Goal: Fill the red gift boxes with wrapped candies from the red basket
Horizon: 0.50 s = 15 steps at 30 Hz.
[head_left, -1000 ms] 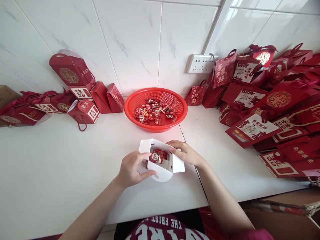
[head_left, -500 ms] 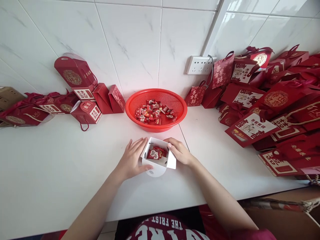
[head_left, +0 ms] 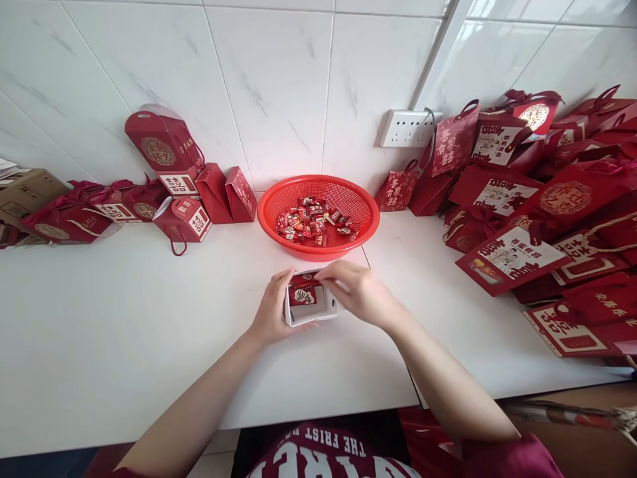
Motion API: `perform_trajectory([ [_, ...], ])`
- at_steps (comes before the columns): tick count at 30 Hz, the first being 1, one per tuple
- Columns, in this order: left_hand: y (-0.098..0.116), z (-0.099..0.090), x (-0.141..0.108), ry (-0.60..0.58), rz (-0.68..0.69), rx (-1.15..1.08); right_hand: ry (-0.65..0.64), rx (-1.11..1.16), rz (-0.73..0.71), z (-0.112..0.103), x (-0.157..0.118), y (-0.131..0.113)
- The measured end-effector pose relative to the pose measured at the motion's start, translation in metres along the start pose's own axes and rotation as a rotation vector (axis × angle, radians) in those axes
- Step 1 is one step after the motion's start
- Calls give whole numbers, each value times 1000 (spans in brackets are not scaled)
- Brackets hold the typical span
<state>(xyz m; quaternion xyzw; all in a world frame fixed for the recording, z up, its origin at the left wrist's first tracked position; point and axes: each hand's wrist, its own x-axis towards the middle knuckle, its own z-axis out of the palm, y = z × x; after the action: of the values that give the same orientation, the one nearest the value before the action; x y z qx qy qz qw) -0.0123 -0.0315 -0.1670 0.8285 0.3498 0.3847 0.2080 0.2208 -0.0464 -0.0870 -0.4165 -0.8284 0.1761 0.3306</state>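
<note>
A small white-walled box [head_left: 326, 304], its top open and tilted toward me, sits in my left hand [head_left: 273, 310]. That hand is wrapped round its left side and underside. Inside lies a red packet [head_left: 303, 296] with a white patch and dark characters; another red wrapped candy [head_left: 304, 279] rests by the back wall. My right hand [head_left: 357, 291] reaches over the box's right edge, its thumb and fingers pinched at the candy by the back wall. The fingers partly cover the box's back right corner.
Just behind the box stands a red plastic basket [head_left: 263, 222] of wrapped candies. Red gift boxes [head_left: 186, 219] stand at the left, and a big pile of red gift bags [head_left: 515, 255] fills the right. A socket strip [head_left: 405, 129] is on the tiled wall.
The box has tipped and turned, and its right flap no longer shows. My left hand has closed round it. My right hand has moved from its right side to its opening.
</note>
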Motion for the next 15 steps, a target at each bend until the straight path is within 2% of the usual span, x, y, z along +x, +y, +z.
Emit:
perform_trajectory([
  [3, -1, 3, -1, 18, 56, 102, -367, -296, 20, 14, 15, -21],
  [5, -3, 6, -2, 12, 82, 127, -486, -456, 47, 29, 26, -26],
  [8, -8, 7, -2, 14, 43, 109, -521, -516, 74, 44, 40, -25],
  [11, -11, 6, -1, 15, -10, 90, -560, -530, 81, 50, 51, -20],
  [15, -10, 6, 0, 5, -11, 97, -623, -529, 74, 56, 60, -16],
])
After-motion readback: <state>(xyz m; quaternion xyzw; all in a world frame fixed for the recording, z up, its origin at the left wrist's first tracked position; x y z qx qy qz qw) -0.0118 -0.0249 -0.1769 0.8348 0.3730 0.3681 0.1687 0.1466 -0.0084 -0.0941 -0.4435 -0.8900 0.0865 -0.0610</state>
